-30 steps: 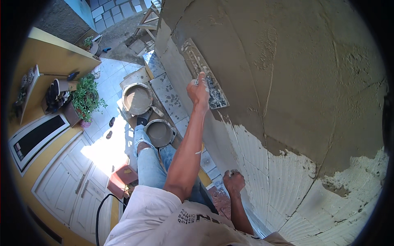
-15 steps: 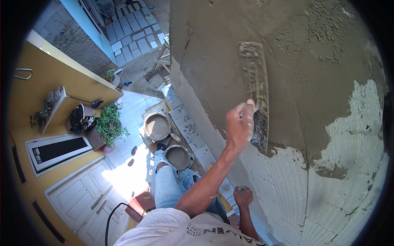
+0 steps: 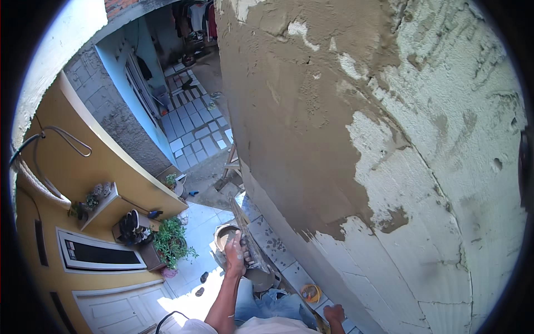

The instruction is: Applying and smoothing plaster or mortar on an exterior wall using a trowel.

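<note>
Left hand (image 3: 235, 256) has its fingers clamped on the plastering float (image 3: 253, 245), low over the work platform and partly covering the mortar bucket (image 3: 221, 235); right hand (image 3: 334, 314) is beside the tiled ledge (image 3: 271, 240), can't tell if its fingers are closed. Yellow tub (image 3: 311, 293) sits on the ledge; half-plastered wall (image 3: 311, 167) flanks the right, potted plant (image 3: 171, 242) and sandals (image 3: 201, 284) left.

Opposite me, a yellow wall (image 3: 119, 172) carries a small shelf (image 3: 101, 208), a narrow dark window (image 3: 100, 254) framed in white, and a white panelled door (image 3: 119, 308). Sunlight (image 3: 177, 305) glares off the pale tiled floor (image 3: 192, 266) near a leafy plant (image 3: 173, 243). Farther off, beyond a rough grey wall (image 3: 114, 106), a light-blue wall (image 3: 118, 69) borders shaded paving (image 3: 192, 125), where clothes (image 3: 197, 18) hang.
</note>
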A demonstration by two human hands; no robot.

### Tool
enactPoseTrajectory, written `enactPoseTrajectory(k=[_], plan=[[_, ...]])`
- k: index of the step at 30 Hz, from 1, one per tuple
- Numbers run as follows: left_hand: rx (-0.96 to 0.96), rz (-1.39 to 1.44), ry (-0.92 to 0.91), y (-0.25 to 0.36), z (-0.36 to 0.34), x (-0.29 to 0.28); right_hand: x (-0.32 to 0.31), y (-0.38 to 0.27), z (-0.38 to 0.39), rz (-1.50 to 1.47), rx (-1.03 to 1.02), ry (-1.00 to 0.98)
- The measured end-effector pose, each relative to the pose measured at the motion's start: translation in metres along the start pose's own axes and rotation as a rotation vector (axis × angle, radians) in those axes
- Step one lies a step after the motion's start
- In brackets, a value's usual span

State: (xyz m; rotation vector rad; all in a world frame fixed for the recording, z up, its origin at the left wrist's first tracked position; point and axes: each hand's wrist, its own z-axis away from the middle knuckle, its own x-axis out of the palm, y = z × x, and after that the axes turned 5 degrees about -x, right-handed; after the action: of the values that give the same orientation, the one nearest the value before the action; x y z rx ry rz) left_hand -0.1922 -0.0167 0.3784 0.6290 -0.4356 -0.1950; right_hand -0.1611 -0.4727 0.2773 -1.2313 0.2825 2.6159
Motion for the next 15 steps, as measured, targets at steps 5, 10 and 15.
enactPoseTrajectory(k=[5, 10, 15], plan=[[-0.029, 0.099, 0.111, 0.014, 0.032, -0.09, 0.039, 0.046, 0.005, -0.054, 0.072, -0.073], [0.027, 0.218, 0.101, 0.011, 0.052, -0.097, 0.049, 0.041, -0.002, -0.125, 0.036, -0.075], [-0.081, 0.26, -0.105, -0.005, 0.038, -0.073, 0.019, -0.002, -0.004, -0.218, -0.025, -0.03]])
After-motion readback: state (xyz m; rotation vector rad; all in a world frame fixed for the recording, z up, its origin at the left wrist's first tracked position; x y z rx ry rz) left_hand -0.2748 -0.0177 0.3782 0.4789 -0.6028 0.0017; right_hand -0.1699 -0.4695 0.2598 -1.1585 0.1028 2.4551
